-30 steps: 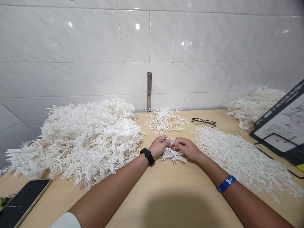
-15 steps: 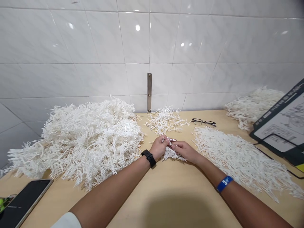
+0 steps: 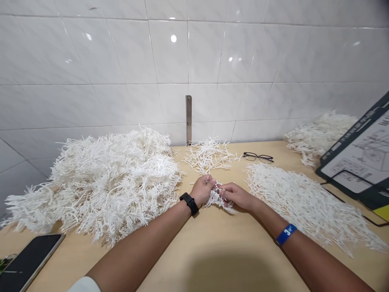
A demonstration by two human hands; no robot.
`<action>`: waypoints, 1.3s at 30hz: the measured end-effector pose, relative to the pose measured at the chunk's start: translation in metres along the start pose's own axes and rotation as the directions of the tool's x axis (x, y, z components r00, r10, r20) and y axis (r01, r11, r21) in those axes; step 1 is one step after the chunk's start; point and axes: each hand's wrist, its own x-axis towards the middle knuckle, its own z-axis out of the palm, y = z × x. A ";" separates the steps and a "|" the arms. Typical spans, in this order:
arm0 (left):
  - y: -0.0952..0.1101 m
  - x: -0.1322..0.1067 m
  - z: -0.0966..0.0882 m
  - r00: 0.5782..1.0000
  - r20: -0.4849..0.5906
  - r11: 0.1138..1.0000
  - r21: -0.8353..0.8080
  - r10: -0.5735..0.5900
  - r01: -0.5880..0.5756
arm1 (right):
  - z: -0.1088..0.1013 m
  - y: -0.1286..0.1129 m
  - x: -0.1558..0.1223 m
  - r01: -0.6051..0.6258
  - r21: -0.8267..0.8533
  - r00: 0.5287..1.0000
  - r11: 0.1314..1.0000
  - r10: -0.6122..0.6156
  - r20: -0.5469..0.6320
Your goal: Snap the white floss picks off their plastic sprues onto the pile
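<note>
Left hand: thumb and fingers closed on a small tangled clump of thin, white, branching strands. Right hand: thumb and fingertips pinching the same clump from its other side; individual finger contacts partly hidden. Clump located between the two hands, low over the pale wood-toned tabletop; contact with the surface cannot be determined.

Wrists: black band with a dark face on the left; blue band with white marking on the right forearm.

Just beyond the hands: small loose pile of white branching strands; black-framed eyeglasses to its right. Left of the hands: large, high heap of white strands. Right: low, flat spread of white strands.

Periphery: dark-screened phone, lower left; dark green and white printed panel, tilted, far right; grey-white tiled wall behind.
</note>
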 end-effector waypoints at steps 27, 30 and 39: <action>0.003 0.000 0.002 0.988 0.075 0.874 -0.462 -0.133 0.152 | -0.022 0.001 -0.003 -0.370 -0.455 0.732 0.810 -0.048 -0.680; 0.001 0.001 0.002 0.992 0.073 0.920 -0.374 -0.099 0.119 | -0.014 0.000 0.000 -0.170 -0.356 0.829 0.919 -0.062 -0.555; 0.010 -0.005 -0.001 0.999 0.052 0.920 -0.392 -0.006 0.026 | 0.004 0.004 0.005 0.026 -0.167 0.968 0.986 -0.067 -0.242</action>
